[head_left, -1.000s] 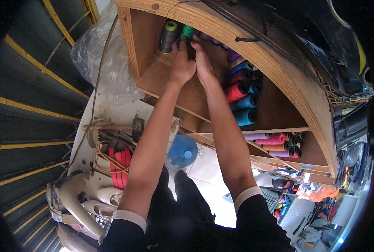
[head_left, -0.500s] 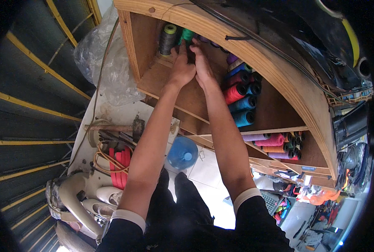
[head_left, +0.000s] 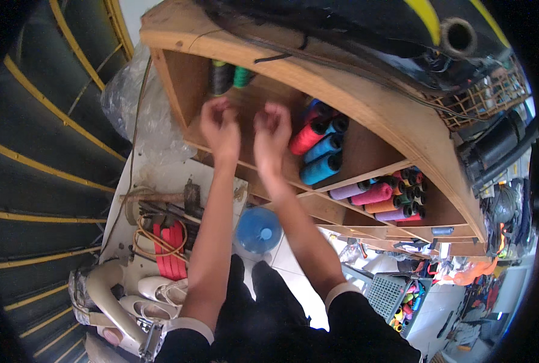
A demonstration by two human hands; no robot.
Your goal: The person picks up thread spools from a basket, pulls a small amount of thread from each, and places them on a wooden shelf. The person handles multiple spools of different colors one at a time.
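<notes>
My left hand (head_left: 221,128) hovers at the front of a wooden shelf compartment, its fingers loosely curled and apart. Beside it, my right hand (head_left: 272,134) is in a similar loose curl, a gap between the two. Both are blurred, and nothing shows in either. Beyond my left hand a dark grey thread spool (head_left: 220,80) and a green thread spool (head_left: 241,77) stand at the back left of the compartment. To the right of my right hand lie a red thread spool (head_left: 307,138) and several blue ones, such as the front blue thread spool (head_left: 321,170).
A curved wooden shelf (head_left: 366,97) surrounds the compartment, and a lower section holds more spools, among them a pink one (head_left: 371,194). To the left are a hammer (head_left: 191,196), red straps (head_left: 169,248) and pale shoes (head_left: 160,290). A blue water jug (head_left: 258,230) stands below.
Both hands have drawn back from the green spool toward me and moved apart. The view has shifted, so the shelf sits further left and the lower spools show more.
</notes>
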